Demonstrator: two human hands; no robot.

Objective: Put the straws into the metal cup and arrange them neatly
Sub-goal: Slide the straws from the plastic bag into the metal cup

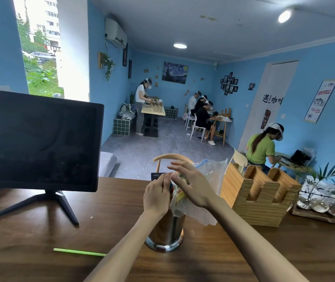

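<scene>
Straws in their plastic bag stand in the metal cup on our bench; our left hand pinches the bundle's top, our right hand lies flat-fingered against the bag, and one green straw rests at left.

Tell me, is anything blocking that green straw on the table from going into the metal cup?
Yes. The green straw lies left of the metal cup, whose mouth is covered by the plastic bag and both hands.
</scene>
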